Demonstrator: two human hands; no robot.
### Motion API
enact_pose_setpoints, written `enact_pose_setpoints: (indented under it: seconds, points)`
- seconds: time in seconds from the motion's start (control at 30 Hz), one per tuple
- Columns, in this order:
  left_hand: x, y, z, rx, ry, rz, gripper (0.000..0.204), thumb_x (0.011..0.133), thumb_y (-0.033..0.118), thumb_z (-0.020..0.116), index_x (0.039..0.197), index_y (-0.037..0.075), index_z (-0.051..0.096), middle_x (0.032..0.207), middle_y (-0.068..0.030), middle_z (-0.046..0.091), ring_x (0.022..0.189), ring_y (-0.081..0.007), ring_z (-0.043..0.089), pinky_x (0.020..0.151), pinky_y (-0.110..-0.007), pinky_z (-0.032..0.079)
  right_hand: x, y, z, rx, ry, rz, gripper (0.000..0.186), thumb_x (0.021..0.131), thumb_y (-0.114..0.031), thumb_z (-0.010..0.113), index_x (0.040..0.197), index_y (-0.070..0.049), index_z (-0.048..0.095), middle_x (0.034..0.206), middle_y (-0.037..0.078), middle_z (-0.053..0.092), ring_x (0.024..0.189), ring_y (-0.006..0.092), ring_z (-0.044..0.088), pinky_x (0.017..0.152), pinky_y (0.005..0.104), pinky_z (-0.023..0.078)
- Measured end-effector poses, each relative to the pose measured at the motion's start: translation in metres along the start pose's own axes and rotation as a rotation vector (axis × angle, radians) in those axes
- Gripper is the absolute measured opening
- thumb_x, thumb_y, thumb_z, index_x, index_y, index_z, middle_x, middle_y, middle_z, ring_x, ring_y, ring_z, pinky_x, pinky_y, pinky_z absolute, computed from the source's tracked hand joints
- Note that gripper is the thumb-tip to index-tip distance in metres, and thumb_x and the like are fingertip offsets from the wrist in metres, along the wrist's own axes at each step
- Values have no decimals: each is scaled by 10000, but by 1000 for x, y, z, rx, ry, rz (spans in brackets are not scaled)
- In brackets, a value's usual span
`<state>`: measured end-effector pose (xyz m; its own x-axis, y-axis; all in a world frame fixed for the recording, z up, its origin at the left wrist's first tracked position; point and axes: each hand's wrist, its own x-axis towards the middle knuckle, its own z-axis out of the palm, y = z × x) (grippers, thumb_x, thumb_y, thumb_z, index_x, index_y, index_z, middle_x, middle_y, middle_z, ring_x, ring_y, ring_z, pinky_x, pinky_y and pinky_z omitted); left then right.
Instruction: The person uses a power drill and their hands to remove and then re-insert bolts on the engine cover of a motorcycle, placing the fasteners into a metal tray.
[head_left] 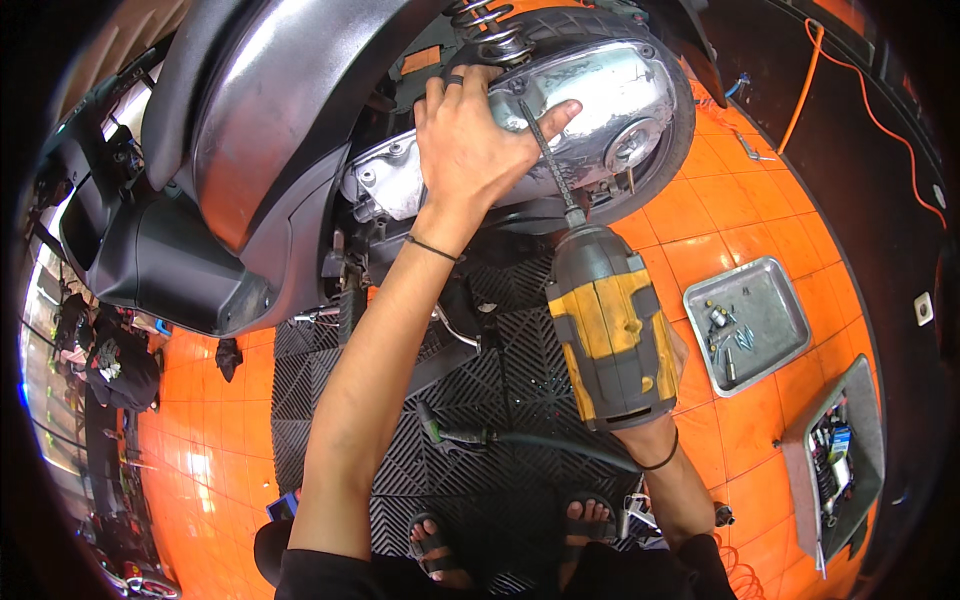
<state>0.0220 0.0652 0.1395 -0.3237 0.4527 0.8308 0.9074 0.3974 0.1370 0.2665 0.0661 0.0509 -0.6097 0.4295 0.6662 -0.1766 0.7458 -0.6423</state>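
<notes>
Driver [605, 320]: in front of the person, over the right part of the mat [330, 425], body uppermost to the view. Right hand [648, 436] is below and behind it, mostly hidden; right grip judged closed round the handle, though the handle itself is out of sight.

Key relation: from the right grip, the driver extends forward and somewhat left. Bit [556, 176] continues that line, tip just beside a boss [517, 87] at the upper edge of the cover [600, 90]. Contact of tip with cover: cannot tell. Left hand [465, 150] is nearer the tip; right is nearer the body.

Left grip: palm laid over the cover, fingers bent over its upper edge, thumb spread to the right. Bit passes in front of the thumb. Fingertips hidden, so cannot tell whether they grasp anything.

Pointing: driver's nose and bit face away from the person, forward-left; rear end faces back toward the right wrist. Long axis slants from near-right to far-left, bit tilted more to the left than the body. Cover's long axis runs crosswise, left end nearer the person, wheel [682, 125] behind its right end.

Tray [778, 315] with loose bolts [741, 336]: on the floor [705, 250], right of the driver.
</notes>
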Motion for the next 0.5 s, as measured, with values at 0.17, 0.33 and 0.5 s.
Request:
enact_pose_setpoints:
  seconds: [0.17, 0.33, 0.5]
  points:
    - [2, -3, 6, -11, 82, 34, 902, 702, 781, 714, 1074, -40, 692, 973, -200, 694, 1023, -345, 599, 940, -458, 450, 1, 1, 7, 14, 63, -2, 678, 780, -87, 781, 1363, 123, 504, 1280, 274, 615, 1069, 361, 681, 893, 355, 548]
    - [2, -6, 10, -5, 89, 60, 953, 697, 818, 689, 1081, -55, 693, 919, -192, 695, 991, -332, 605, 911, -454, 451, 7, -1, 10, 104, 68, 63, 685, 755, -80, 796, 1350, 115, 519, 1298, 275, 611, 1094, 375, 676, 905, 372, 550]
    - [1, -8, 9, 0, 95, 67, 966, 702, 827, 676, 1087, -59, 692, 911, -194, 694, 980, -328, 605, 902, -457, 453, 11, -12, 2, -77, 43, -6, 661, 736, -74, 804, 1313, 118, 546, 1295, 284, 610, 1095, 401, 672, 908, 391, 553]
